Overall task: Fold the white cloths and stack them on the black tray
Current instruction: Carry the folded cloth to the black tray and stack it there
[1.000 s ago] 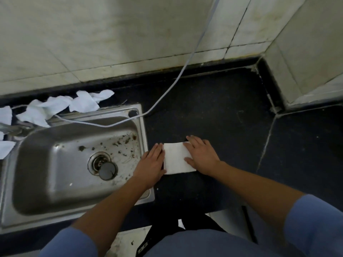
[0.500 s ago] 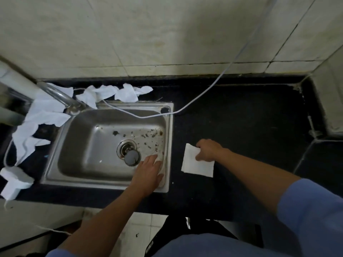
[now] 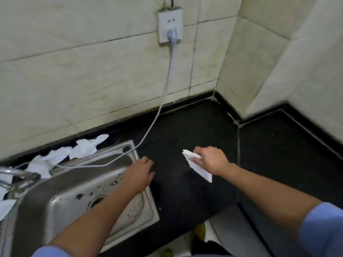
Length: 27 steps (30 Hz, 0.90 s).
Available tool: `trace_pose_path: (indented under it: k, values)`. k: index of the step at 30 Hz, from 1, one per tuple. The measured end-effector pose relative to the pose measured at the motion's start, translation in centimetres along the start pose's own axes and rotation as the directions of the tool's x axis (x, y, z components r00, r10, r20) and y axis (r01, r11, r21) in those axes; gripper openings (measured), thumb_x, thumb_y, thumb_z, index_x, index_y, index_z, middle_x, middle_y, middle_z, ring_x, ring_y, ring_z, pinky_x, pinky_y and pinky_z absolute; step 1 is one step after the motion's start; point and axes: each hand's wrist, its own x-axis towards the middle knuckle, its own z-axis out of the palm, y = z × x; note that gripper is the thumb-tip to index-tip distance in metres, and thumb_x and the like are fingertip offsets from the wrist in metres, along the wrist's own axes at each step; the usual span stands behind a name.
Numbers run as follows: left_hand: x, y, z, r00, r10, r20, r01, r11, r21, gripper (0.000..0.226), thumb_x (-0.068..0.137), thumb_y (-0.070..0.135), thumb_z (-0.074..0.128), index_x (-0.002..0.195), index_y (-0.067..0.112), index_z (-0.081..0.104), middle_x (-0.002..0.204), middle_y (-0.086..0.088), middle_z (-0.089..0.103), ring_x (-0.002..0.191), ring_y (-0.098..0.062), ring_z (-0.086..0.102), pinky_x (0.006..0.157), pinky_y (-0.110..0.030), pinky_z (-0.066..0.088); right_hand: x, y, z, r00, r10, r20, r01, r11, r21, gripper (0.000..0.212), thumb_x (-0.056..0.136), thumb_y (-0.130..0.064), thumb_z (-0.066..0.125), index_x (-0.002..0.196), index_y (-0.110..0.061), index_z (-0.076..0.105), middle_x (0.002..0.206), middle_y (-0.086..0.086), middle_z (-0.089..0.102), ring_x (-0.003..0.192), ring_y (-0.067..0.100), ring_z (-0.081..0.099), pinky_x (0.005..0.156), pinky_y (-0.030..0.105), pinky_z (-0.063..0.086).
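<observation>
The right hand (image 3: 209,161) holds a small folded white cloth (image 3: 201,172). Its fingers (image 3: 196,160) curl over the top of the cloth and grip it. The cloth is tilted, with one corner pointing away and one corner pointing down toward the person. It is over the black stone counter (image 3: 185,130), to the right of the shiny steel sink (image 3: 46,206). I cannot tell if the low corner touches the counter. The left hand (image 3: 138,175) holds nothing. Its fingers are loose and almost straight, a little spread out. It is over the right edge of the sink, where the sink meets the counter, and I cannot tell if it touches. The two hands are apart, with bare counter between them. More crumpled white cloths (image 3: 61,158) lie in a row behind the sink, next to the cream tile wall (image 3: 74,80). Some of them are near the metal tap (image 3: 18,177) at the left side. A long grey cord (image 3: 167,86) is plugged into a white wall socket (image 3: 170,19). It hangs down the wall, crosses the counter and runs over the back of the sink to the left. Small dark bits lie in the sink near the round drain (image 3: 96,200). Both arms wear blue sleeves (image 3: 323,229).
</observation>
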Motion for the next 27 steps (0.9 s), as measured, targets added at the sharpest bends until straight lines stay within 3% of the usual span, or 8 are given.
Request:
trace_pose_path:
  k: [6,10,15,18,27]
  values:
    - [0.2,3.3,-0.6,0.959,0.279,0.044,-0.282,0.957,0.066,0.034,0.092,0.032,0.053,0.12,0.013,0.056,0.119,-0.007,0.051,0.111,-0.028,0.052,0.089,-0.041,0.046,-10.7,1.0,0.2,0.939,0.323,-0.119,-0.327,0.945,-0.012,0.026,0.095,-0.044,0.047,0.103,-0.022,0.057,0.106,-0.003,0.063,0.098,0.024,0.062,0.073,0.035,0.044]
    - [-0.5,8.7,0.5,0.872,0.477,0.107,-0.484,0.873,0.062,0.033,0.092,0.031,0.051,0.119,0.013,0.055,0.117,-0.007,0.051,0.11,-0.028,0.052,0.088,-0.042,0.047,-19.9,1.7,1.0,0.857,0.502,-0.119,-0.503,0.864,0.017,0.027,0.094,-0.045,0.048,0.107,-0.023,0.057,0.113,-0.001,0.063,0.103,0.026,0.061,0.078,0.036,0.046]
    - [-2.8,17.6,2.2,0.702,0.694,0.161,-0.71,0.698,0.09,0.034,0.094,0.032,0.049,0.124,0.016,0.053,0.118,-0.004,0.05,0.112,-0.024,0.051,0.091,-0.04,0.046,-32.1,2.4,1.9,0.711,0.682,-0.172,-0.681,0.728,0.076,0.024,0.094,-0.043,0.05,0.104,-0.022,0.056,0.11,0.001,0.064,0.1,0.026,0.061,0.073,0.035,0.044]
    - [-5.5,23.8,3.6,0.59,0.781,0.204,-0.807,0.581,0.111,0.034,0.094,0.033,0.049,0.124,0.018,0.053,0.118,-0.003,0.05,0.112,-0.024,0.051,0.09,-0.039,0.046,-40.3,2.1,3.0,0.586,0.787,-0.193,-0.785,0.61,0.106,0.024,0.094,-0.043,0.049,0.105,-0.024,0.057,0.108,-0.002,0.064,0.097,0.024,0.061,0.07,0.033,0.041]
    - [-21.8,42.7,11.1,0.244,0.931,0.273,-0.97,0.228,0.089,0.035,0.094,0.035,0.049,0.124,0.018,0.052,0.119,-0.002,0.049,0.112,-0.023,0.051,0.088,-0.038,0.046,-67.1,-1.1,8.6,0.214,0.96,-0.183,-0.945,0.251,0.211,0.023,0.093,-0.042,0.051,0.103,-0.023,0.056,0.106,0.0,0.066,0.098,0.027,0.061,0.071,0.032,0.041]
